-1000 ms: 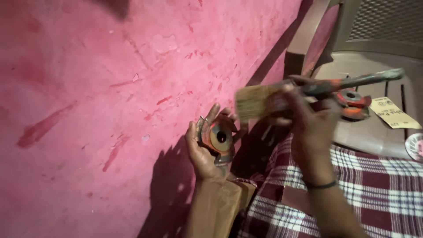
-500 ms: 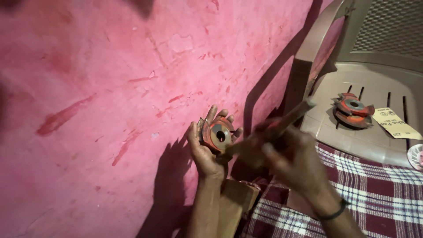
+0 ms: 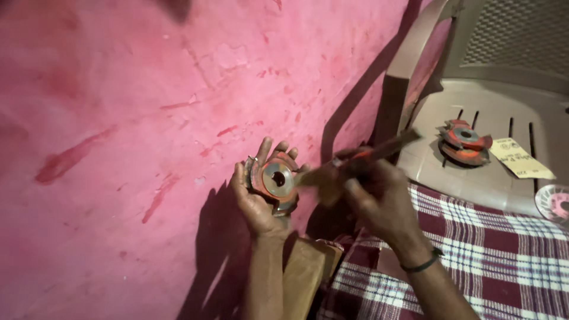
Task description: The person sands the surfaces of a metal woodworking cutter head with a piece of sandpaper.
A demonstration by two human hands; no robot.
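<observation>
Head view, nearest first: a checked cloth (image 3: 474, 249) lies over the person's lap, with a tan wooden piece (image 3: 305, 272) just beside the left forearm. Above it the left hand (image 3: 258, 198) is raised palm-up against the pink wall (image 3: 118, 118), its fingers (image 3: 265, 147) curled round the back and rim of a red cutter disc (image 3: 275, 181). The disc stands nearly on edge, its flat face and centre hole turned toward the camera, so its axis points back at the wearer rather than along the wall.

The right hand (image 3: 379, 201) comes in from the right, fingers closed around the handle of a brush (image 3: 349, 166). The brush's long axis runs from upper right, near the chair, down-left toward the disc, and its blurred working end sits just beside the disc's right edge; whether it touches cannot be told. So the disc lies left of the right fingers, along the line of the brush, and the left hand is the one on it. A dark band circles the right wrist.

Farther off, a plastic chair (image 3: 474, 178) carries a second red cutter (image 3: 465, 142), a yellow slip (image 3: 521, 160) and, at the frame edge, a pale round disc (image 3: 554, 204), all well apart from both hands.
</observation>
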